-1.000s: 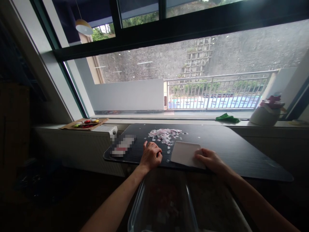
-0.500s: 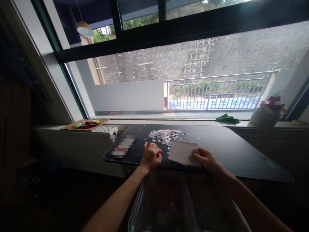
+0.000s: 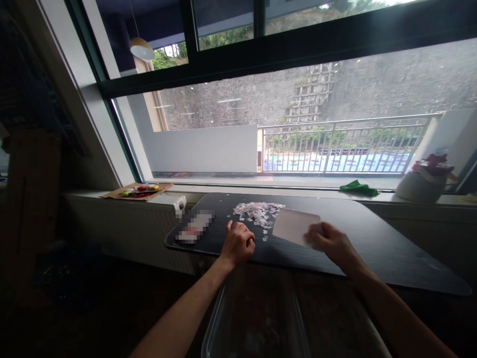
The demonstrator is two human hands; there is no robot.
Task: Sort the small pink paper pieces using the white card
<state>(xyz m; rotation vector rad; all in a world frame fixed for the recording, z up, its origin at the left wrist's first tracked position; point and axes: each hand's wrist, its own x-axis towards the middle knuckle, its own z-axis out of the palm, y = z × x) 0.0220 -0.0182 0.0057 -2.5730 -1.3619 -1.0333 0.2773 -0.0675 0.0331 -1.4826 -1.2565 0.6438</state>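
Observation:
A flat white rectangular panel with rounded corners (image 3: 295, 226) is held by its right edge in my right hand (image 3: 321, 237), tilted just above the dark table (image 3: 357, 233). Left of the panel lies a loose heap of small pale paper pieces (image 3: 258, 212), with a few strays around it. My left hand (image 3: 239, 242) rests at the table's near edge, close below the heap. Its fingers are mostly curled, with one sticking up; whatever is inside is hidden. Below the edge stands a clear plastic bin (image 3: 214, 318) with some pale bits dimly visible inside.
A blurred-out flat item (image 3: 194, 226) lies on the table's left. A radiator (image 3: 130, 226) and a board with colourful items (image 3: 139, 191) are farther left. On the sill are a green cloth (image 3: 358, 188) and a white rounded container (image 3: 423, 184).
My right hand has raised the white panel slightly and moved it right, tilting it more. My left hand looks unchanged on the table edge. The whole view has shifted a little.

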